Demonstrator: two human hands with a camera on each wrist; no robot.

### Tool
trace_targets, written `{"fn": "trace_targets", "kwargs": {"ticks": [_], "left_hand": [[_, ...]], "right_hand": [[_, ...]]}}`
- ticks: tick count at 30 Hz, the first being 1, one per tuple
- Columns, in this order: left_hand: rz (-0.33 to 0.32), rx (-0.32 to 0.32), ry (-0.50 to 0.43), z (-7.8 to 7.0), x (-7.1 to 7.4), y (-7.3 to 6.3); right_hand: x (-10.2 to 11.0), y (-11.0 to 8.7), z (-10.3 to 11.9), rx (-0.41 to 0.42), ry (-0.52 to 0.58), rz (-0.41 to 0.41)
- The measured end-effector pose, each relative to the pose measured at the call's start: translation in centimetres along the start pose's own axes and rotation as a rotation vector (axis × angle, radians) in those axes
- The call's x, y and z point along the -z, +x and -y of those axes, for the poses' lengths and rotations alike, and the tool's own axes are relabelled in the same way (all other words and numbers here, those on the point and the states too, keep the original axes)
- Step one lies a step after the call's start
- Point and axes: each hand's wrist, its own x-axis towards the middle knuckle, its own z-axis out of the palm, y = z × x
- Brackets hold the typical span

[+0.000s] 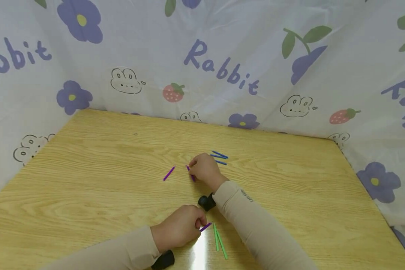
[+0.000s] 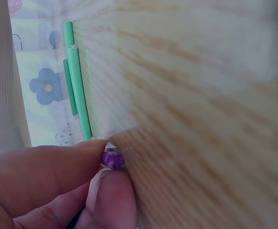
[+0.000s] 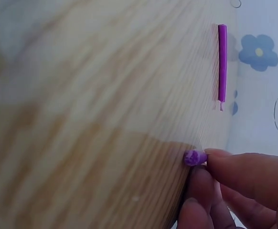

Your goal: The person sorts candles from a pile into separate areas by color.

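In the head view, my left hand (image 1: 180, 227) is low near the front of the table, pinching a thin purple candle (image 1: 205, 227) between thumb and finger. The end of that candle (image 2: 113, 160) shows between the fingertips in the left wrist view. Farther out, my right hand (image 1: 205, 170) pinches a second purple candle (image 1: 191, 174), its end (image 3: 195, 157) close over the wood. A third purple candle (image 1: 169, 173), with a short wick, lies left of the right hand. Green candles (image 1: 221, 242) lie just right of the left hand. Three blue candles (image 1: 220, 155) lie beyond the right hand, partly hidden by it.
The wooden table (image 1: 104, 157) spreads around both hands. A printed cloth (image 1: 148, 48) with rabbits and flowers hangs along its back and sides. Black wrist-worn devices (image 1: 207, 201) sit under both wrists, close over the tabletop.
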Motion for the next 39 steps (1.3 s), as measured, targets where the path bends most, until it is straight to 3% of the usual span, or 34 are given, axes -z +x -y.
{"fn": "trace_targets", "kwargs": {"ticks": [7,17,25,39], "left_hand": [[-0.003,-0.007,0.014,-0.13,0.16,-0.13],[0.011,0.003,0.013,-0.16,0.23,0.00],[0.024,0.011,0.007,-0.13,0.29,0.04],[0.034,0.013,0.001,-0.46,0.57,0.00]], "right_hand": [[-0.04,0.02,0.01,-0.017,0.103,0.008],[-0.20,0.18,0.01,-0.032,0.120,0.013],[-0.33,0.31,-0.32,-0.089,0.257,0.026],[-0.12,0.13,-0.52,-0.045,0.295,0.041]]}}
